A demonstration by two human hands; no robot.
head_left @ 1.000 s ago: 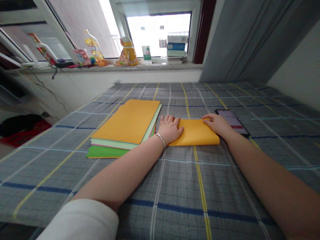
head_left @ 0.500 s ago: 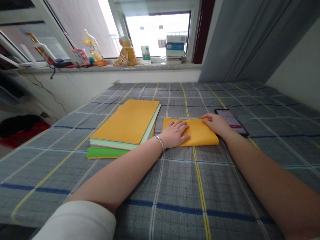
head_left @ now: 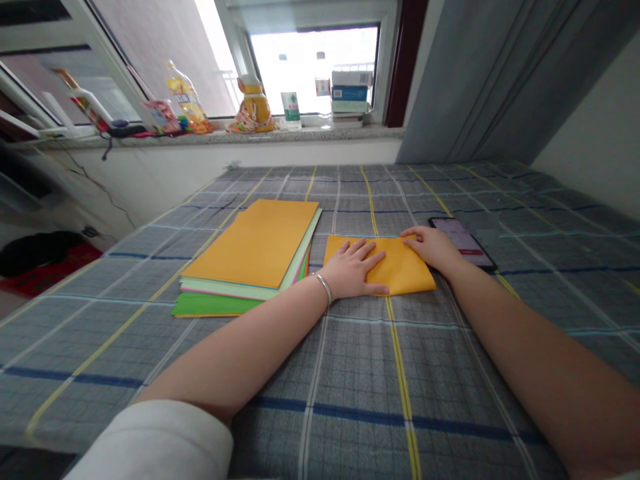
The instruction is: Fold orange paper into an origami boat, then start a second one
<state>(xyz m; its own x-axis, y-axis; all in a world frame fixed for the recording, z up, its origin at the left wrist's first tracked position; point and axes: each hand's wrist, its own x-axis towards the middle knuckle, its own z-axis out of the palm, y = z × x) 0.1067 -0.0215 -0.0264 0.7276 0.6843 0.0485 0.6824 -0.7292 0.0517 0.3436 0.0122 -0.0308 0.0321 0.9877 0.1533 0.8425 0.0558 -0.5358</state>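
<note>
A folded sheet of orange paper (head_left: 400, 263) lies on the plaid cloth in front of me, its fold towards my side. My left hand (head_left: 351, 268) rests flat on its left half, fingers spread, with the thumb along the near folded edge. At the far right edge, my right hand (head_left: 429, 247) grips the paper between thumb and fingers; part of the right end is hidden under it. Left of the folded sheet is a stack of coloured paper (head_left: 255, 243), orange on top, with pale green, pink and bright green sheets showing below.
Just beyond my right hand lies a phone (head_left: 467, 243) with its screen lit. On the windowsill (head_left: 320, 135) stand a drink bottle (head_left: 187, 100), a yellow cup (head_left: 256, 107), a tube (head_left: 291, 109) and stacked boxes (head_left: 350, 97). A grey curtain (head_left: 480, 80) hangs at the right.
My left hand has slid slightly right and its fingers have spread wider, the thumb now at the near fold. The paper's near right corner looks flatter. My right hand has stayed put.
</note>
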